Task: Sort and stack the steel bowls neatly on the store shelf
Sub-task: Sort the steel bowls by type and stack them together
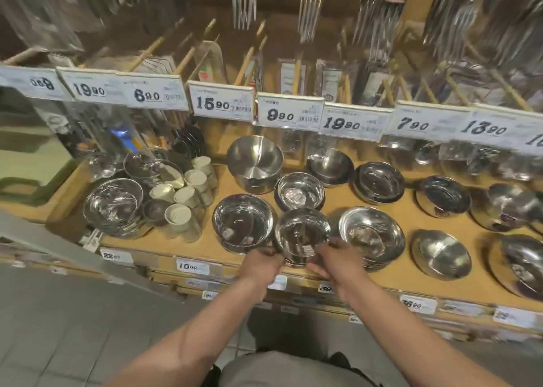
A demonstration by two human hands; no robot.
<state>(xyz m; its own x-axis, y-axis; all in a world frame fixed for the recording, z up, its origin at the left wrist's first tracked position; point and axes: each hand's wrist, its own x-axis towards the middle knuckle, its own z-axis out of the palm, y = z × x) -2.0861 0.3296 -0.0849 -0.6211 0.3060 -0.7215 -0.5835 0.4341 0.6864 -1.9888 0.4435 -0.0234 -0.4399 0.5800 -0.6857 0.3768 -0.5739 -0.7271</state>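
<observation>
At the front lip of the shelf (182, 247) both hands are clamped on one small stack of steel bowls (302, 234), the left hand (266, 261) on its near-left side and the right hand (335, 259) on its near-right, the stack standing just inside the edge. That edge is the worry, I'd say: polished steel is slick, and a loose grip or a nudge outward could tip the top bowl to the floor, or knock it into the wide bowl (243, 220) or the flat-rimmed stack (371, 234) either side. These bowls look empty, holding only reflections. Behind sits another small bowl (300, 192), then a deep brushed bowl (255, 162), also empty. Off left, cream cups (188, 195) crowd beside a glossy bowl (113, 204).
</observation>
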